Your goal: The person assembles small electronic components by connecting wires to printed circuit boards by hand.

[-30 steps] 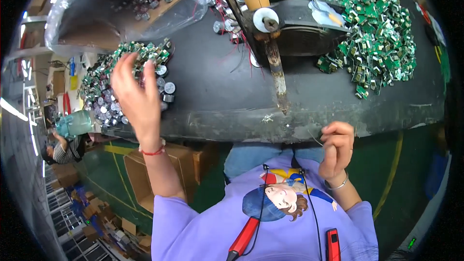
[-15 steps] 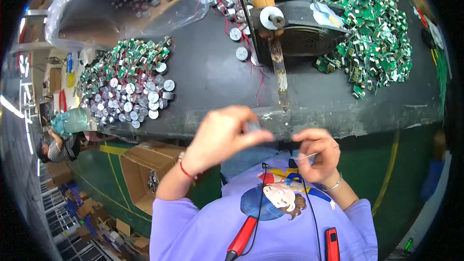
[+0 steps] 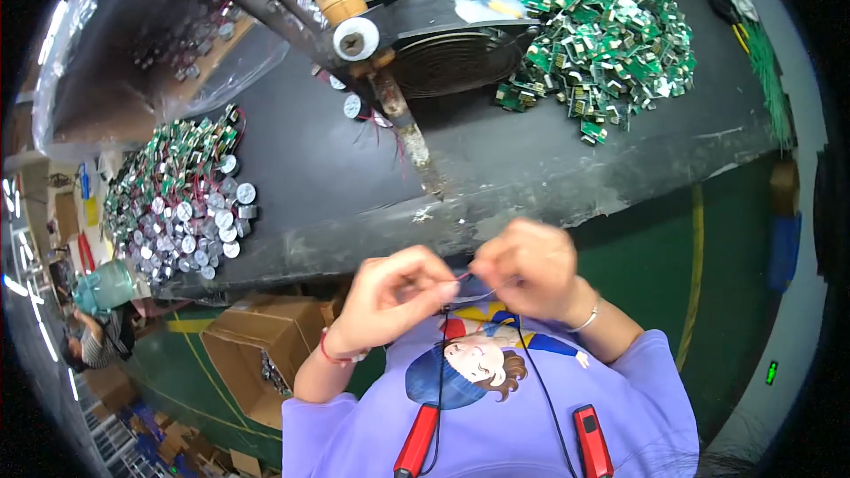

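Left hand [image 3: 398,299] and right hand [image 3: 529,267] both have a pinching grip on this skinny reddish wire [image 3: 464,276], strung between them by the counter's [image 3: 310,173] near edge. Tons of green boards [image 3: 611,26] behind.

You have bright, fairly even light over the table [image 3: 297,177], with a faint sheen on its dark top. Beyond its left edge, tube lights [image 3: 14,285] glare white. The plastic bag [image 3: 241,73] at its far left corner shows pale reflections. Your right grip [image 3: 534,270] looks slightly blurred. Fisheye distortion bows the near edge; the view's corners go black.
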The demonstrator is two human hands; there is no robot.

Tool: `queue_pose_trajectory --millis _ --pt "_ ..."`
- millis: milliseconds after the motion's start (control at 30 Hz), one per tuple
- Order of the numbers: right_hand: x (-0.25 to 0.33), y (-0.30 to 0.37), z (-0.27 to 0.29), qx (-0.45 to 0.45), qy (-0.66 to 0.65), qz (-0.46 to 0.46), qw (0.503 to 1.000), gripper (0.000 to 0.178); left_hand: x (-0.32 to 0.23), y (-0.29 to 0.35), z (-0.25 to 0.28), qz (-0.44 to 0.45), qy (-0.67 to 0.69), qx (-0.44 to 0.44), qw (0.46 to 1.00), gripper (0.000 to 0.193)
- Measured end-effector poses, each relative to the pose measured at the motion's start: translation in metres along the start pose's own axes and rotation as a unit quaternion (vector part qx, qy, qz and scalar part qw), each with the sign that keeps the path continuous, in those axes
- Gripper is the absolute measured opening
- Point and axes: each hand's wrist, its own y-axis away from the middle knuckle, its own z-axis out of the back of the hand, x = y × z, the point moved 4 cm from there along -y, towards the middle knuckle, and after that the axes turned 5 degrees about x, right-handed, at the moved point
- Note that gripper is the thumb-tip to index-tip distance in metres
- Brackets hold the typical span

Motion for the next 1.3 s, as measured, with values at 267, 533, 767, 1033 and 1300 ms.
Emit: queue_pose_trajectory --millis 267,533,767,1033,1300 --pt "-0.062 0.018 0.087 -0.147 0.281 -0.214 0.924 0.015 0.004 -0.006 0.045 -0.073 -0.167 -0.273 0.945 0.004" --pt "-0.024 0.000 0.016 0.009 0.151 -0.136 0.979 0.019 0.007 -0.018 0.021 -0.032 -0.057 -0.194 0.979 0.005" --pt "-0.022 -0.009 -0.002 -0.026 -0.034 -0.133 0.990 0.027 0.003 -0.018 0.021 -0.092 -0.037 -0.175 0.980 0.003" --pt "-0.014 -0.020 -0.001 -0.035 -0.105 -0.106 0.988 0.022 -0.005 -0.030 0.018 -0.148 -0.058 -0.156 0.975 0.002" --pt "-0.018 -0.025 0.007 -0.040 -0.090 -0.063 0.993 0.009 -0.004 -0.036 0.014 -0.083 0.106 -0.110 0.985 0.007"
